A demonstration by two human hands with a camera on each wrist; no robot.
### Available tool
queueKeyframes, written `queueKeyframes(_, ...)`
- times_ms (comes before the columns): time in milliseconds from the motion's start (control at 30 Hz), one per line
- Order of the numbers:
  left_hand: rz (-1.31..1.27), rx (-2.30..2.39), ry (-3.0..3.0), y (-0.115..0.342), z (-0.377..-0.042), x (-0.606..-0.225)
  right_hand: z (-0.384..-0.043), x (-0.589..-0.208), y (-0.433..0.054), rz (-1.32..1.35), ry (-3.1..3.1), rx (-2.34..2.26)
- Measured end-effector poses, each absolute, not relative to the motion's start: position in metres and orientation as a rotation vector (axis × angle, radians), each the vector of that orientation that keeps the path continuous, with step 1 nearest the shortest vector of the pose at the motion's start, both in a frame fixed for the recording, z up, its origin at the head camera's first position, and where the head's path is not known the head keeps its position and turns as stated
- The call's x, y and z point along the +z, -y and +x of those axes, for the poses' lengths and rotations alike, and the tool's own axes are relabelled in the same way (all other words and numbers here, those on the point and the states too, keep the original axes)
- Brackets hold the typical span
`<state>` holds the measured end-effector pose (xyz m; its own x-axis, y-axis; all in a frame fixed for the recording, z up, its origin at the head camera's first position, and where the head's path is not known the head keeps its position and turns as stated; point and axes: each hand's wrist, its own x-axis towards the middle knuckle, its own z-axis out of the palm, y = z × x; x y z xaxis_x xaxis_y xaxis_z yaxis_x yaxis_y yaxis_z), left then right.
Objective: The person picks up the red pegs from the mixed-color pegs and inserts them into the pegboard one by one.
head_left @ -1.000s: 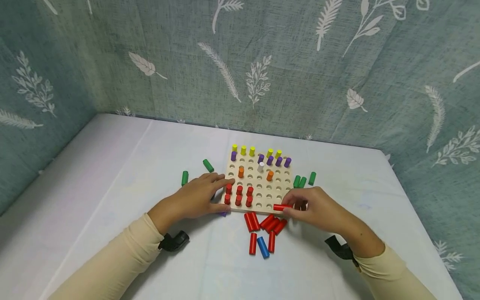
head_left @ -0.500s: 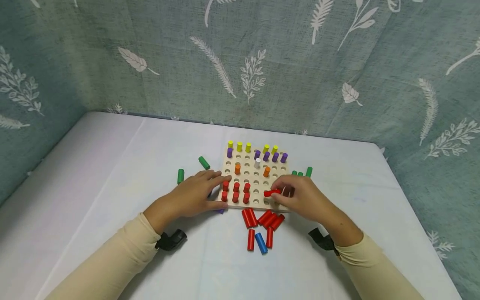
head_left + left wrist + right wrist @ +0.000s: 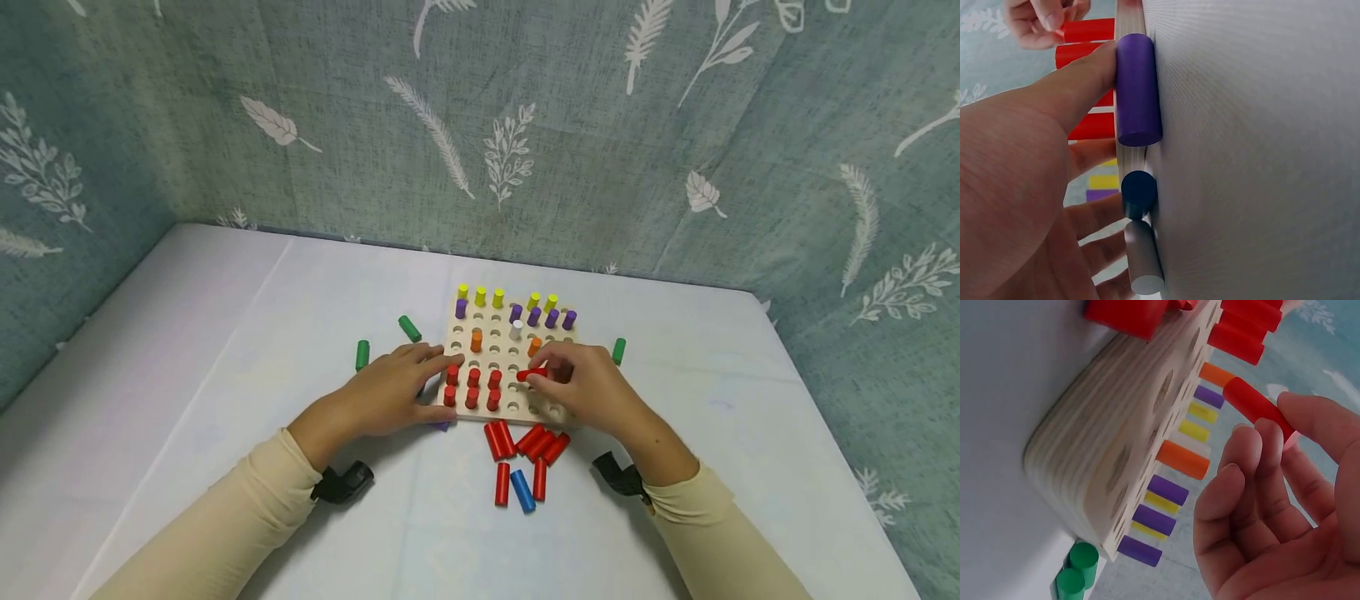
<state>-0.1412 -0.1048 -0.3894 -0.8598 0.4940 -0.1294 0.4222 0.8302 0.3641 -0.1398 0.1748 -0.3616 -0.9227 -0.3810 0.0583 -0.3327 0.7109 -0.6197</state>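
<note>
A wooden pegboard (image 3: 504,342) lies flat on the table with red, orange, white, purple and yellow pegs standing in some of its holes. My left hand (image 3: 390,390) rests at its left edge, thumb by the near corner beside the red pegs (image 3: 473,387), fingers fairly straight. Between thumb and fingertips my right hand (image 3: 592,387) pinches a red peg (image 3: 1254,403). That peg is held tilted above the board, apart from the holes. By the left thumb a purple peg (image 3: 1138,90) lies against the board's side, with a dark blue peg (image 3: 1139,190) and a whitish peg (image 3: 1144,262) further along.
Several loose red pegs (image 3: 540,479) and a blue peg (image 3: 522,492) lie before the board. Green pegs lie left (image 3: 363,355) and right (image 3: 618,351) of it. A patterned curtain (image 3: 360,167) hangs behind the white-covered table (image 3: 300,317).
My right hand has carried the red peg leftward and away from me, from the board's near right corner to over its middle. My left hand stays at the board's edge.
</note>
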Motion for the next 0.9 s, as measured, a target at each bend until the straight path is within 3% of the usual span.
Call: queueKeyframes(900,0.697,0.483,-2.802,0.106,-0.141,-0.392,-0.137,-0.374,-0.17,-0.697,-2.841,-0.95)
